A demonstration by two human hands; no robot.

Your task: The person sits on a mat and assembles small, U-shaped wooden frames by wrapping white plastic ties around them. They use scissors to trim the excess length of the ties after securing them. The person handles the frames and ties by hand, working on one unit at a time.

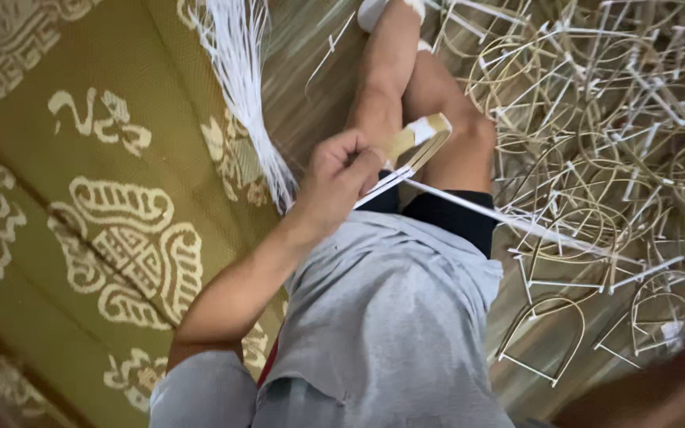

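The bent cane frame (418,143) looks matt, pale wood; the white strips (239,71) smooth, slightly glossy plastic; the mat (81,198) woven, matt, olive with cream patterns.

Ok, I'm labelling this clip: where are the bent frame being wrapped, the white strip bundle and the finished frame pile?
bent frame (426,131): head view, wrapped end.
white strip bundle (239,71): head view, mid-bundle.
finished frame pile (596,135): head view, middle of the heap.

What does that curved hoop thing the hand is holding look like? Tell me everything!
The hoop is a thin, bent strip, pale tan like bamboo or cane, with white strip wrapped round its top end. It sits tilted above the person's knee. The left hand grips its lower end, and a long white strip trails from it toward the pile of finished hoops.
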